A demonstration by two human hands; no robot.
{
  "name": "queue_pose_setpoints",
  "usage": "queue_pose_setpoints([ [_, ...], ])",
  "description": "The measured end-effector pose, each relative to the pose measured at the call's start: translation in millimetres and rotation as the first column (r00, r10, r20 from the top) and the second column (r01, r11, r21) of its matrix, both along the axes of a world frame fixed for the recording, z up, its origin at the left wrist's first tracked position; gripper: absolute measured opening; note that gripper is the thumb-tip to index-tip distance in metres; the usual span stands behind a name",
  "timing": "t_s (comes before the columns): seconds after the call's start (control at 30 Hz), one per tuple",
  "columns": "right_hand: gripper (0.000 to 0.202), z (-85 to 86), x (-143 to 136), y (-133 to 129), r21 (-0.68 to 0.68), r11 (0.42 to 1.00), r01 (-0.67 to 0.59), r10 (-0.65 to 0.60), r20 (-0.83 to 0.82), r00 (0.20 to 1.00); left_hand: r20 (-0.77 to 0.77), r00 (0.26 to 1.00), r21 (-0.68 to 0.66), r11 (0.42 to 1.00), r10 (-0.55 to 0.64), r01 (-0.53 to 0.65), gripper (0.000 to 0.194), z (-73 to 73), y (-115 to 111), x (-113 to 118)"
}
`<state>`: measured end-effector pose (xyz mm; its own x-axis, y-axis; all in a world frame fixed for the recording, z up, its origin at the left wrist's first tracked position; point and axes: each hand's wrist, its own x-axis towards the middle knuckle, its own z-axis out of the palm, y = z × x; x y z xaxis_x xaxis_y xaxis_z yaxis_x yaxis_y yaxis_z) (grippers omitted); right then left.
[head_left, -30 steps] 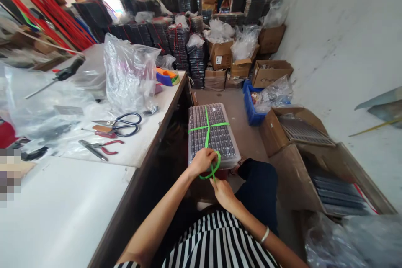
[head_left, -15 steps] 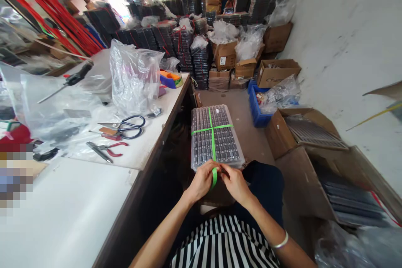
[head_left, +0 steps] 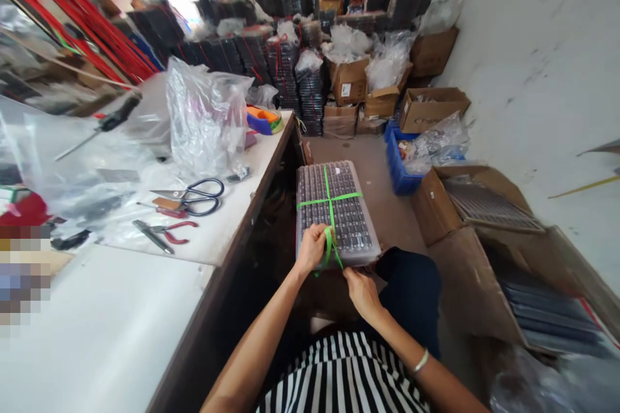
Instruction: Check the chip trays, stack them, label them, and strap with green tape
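Note:
In front of me lies a stack of clear plastic trays point(head_left: 356, 227) filled with rows of small dark parts. A green strap point(head_left: 329, 199) crosses over the top of it lengthwise and sideways. My left hand point(head_left: 312, 246) is closed on a loop of the strap above the stack's near end. Off the near edge, my right hand point(head_left: 362, 289) pinches a length of the same strap, which runs taut up to the left hand. The stack's underside is hidden.
On the white workbench point(head_left: 159, 310) to the left are scissors point(head_left: 201, 197), red-handled pliers point(head_left: 177, 232) and a clear plastic bag point(head_left: 208, 119). A blue crate point(head_left: 404, 164) and an open cardboard box point(head_left: 436, 206) stand on the right. Stacked dark trays point(head_left: 310, 100) line the back.
My hands were together at the stack's near edge and have moved apart. The left went forward over the stack with the strap loop; the right drew back slightly, pulling a length of strap.

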<state>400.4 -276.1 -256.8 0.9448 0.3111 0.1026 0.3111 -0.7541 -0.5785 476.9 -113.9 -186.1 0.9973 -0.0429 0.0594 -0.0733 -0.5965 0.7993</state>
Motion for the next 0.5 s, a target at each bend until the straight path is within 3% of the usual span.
queue_pose_setpoints([
  [0.1,0.032,25.0,-7,1,0.036,0.999,-0.013,0.012,0.027,1.0,-0.062,0.988,0.059,0.988,-0.139,0.143,0.033,8.6,1,1],
  [0.23,0.032,51.7,-18,25,0.093,0.994,-0.057,0.055,0.027,0.998,-0.117,0.971,0.161,0.961,-0.21,0.227,0.028,15.4,-14,12],
  [0.37,0.037,43.9,-13,37,0.111,0.99,0.083,-0.078,-0.052,0.996,-0.136,0.959,0.224,0.936,-0.247,0.273,0.025,20.1,-21,18],
  [0.5,0.057,27.8,-12,-11,0.184,0.923,0.338,-0.319,-0.125,0.939,-0.106,0.951,0.216,0.927,-0.291,0.307,0.032,25.4,-9,11],
])
